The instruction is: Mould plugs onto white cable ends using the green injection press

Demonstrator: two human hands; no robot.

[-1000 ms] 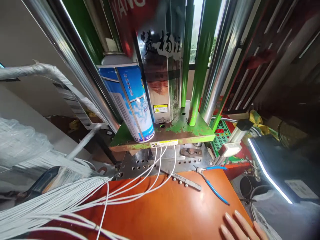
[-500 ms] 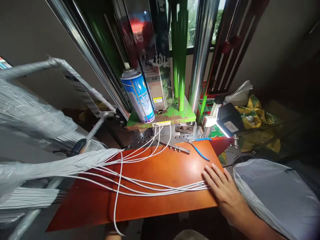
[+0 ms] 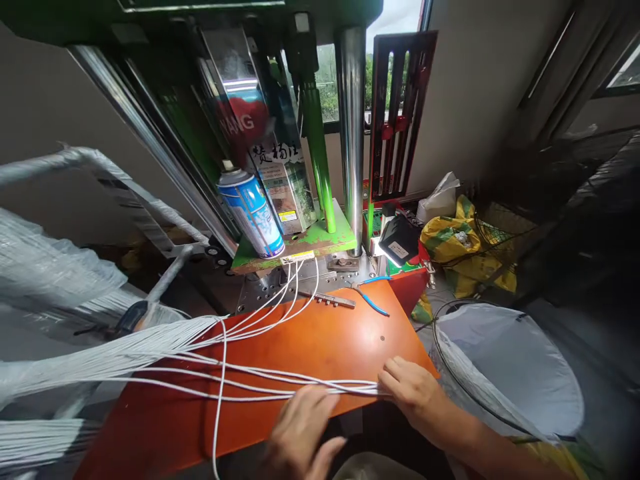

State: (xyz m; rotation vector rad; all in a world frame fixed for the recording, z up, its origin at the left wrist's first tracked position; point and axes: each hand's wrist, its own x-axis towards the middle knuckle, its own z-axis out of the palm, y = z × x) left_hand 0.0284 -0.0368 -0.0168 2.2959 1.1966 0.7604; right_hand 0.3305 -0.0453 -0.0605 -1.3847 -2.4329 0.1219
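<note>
Several white cables [image 3: 250,396] run across the orange board [image 3: 280,340] from a thick bundle on the left. My right hand [image 3: 407,387] is closed round their ends near the board's right front edge. Slightly blurred, my left hand [image 3: 303,430] is over the front edge with thumb and fingers apart, its fingertips close to the same cables. Other cables [image 3: 287,303] lead up to the green press plate [image 3: 325,241]. One loose cable [image 3: 221,393] crosses over the rest and hangs past the front edge.
Blue-handled pliers [image 3: 373,305] and a metal bar [image 3: 327,299] lie at the board's back edge. A spray can [image 3: 253,217] stands on the press plate. Right of the board are a lamp [image 3: 400,239] and a white-lined round container [image 3: 510,367]. Wrapped cables [image 3: 55,267] hang on a rack at left.
My left hand has come up from below the front edge to the cables. My right hand, flat before, has curled round the cable ends. The view has shifted.
</note>
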